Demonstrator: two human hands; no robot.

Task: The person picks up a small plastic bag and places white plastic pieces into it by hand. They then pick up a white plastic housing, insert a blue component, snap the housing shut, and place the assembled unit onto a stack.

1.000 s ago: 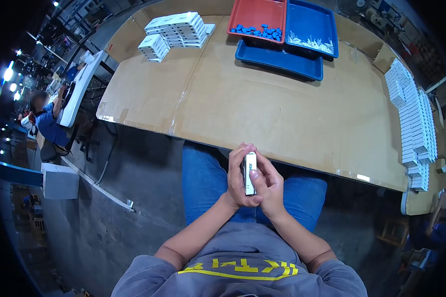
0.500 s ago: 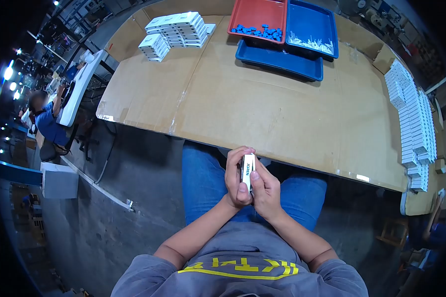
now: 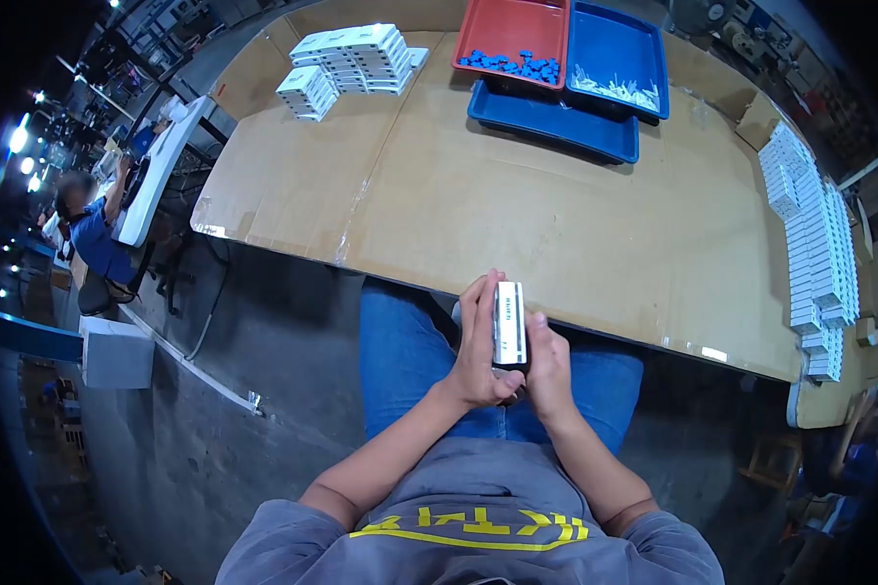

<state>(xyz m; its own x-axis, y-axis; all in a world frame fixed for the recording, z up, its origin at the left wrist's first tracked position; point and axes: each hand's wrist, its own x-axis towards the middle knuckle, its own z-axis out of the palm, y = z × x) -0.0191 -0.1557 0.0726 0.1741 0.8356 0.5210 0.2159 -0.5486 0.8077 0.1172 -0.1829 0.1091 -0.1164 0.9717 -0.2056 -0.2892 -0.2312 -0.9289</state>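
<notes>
A small white box-like piece (image 3: 509, 324) with dark print and dark edges stands between my two hands, just off the table's front edge and above my lap. My left hand (image 3: 478, 349) presses along its left side, fingers pointing up and thumb bent near its lower end. On its right side my right hand (image 3: 548, 367) grips it, with the fingers curled and partly hidden behind it.
Stacked white pieces (image 3: 353, 54) stand at the table's back left, more (image 3: 812, 234) along the right. A red tray (image 3: 512, 29) holds blue parts, a blue tray (image 3: 618, 49) white parts; another blue tray (image 3: 554, 125) lies in front. A person (image 3: 98, 234) sits far left.
The white piece has been turned, so a different, wider printed face shows. My hands have shifted slightly right, and the left fingers are straighter.
</notes>
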